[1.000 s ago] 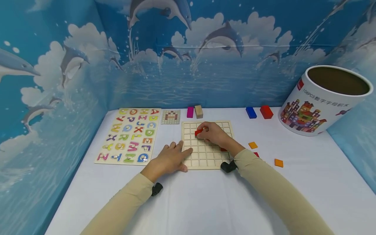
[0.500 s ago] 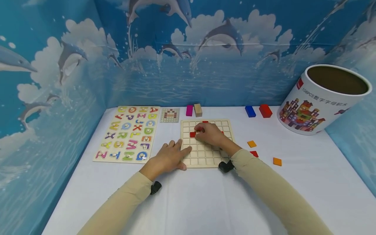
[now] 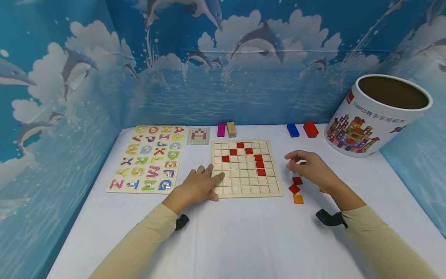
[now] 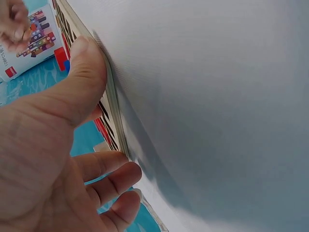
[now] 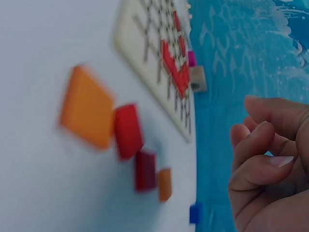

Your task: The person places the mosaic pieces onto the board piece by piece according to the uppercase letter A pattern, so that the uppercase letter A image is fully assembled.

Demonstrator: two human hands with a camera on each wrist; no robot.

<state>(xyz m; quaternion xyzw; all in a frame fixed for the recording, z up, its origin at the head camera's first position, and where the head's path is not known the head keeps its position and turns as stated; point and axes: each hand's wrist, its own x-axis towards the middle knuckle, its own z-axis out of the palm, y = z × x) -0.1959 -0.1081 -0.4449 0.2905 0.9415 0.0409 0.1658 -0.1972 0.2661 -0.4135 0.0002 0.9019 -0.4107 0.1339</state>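
A square wooden grid board [image 3: 240,190] lies on the white table with several red tiles [image 3: 259,164] in its cells, forming a peak with a column down the right. My left hand [image 3: 196,188] rests at its lower left, one finger on the grid; in the left wrist view the thumb [image 4: 87,72] presses the board's edge [image 4: 113,96]. My right hand [image 3: 310,170] hovers right of the board, fingers loosely bent with nothing between them. Beneath it lie two loose red tiles [image 3: 294,189] and an orange tile [image 3: 298,199]; another orange tile [image 3: 324,190] is partly hidden by the wrist.
Left stands an alphabet puzzle board [image 3: 146,159], beside a small pattern card [image 3: 198,136]. Along the back are magenta [image 3: 221,130], natural wood [image 3: 231,130], blue [image 3: 293,130] and red [image 3: 310,130] blocks. A large white tub [image 3: 373,116] stands back right, against a dolphin-print backdrop.
My right hand has left a red tile on the board's left part and moved right, off the board, to above the loose tiles. The left hand stays at the board.
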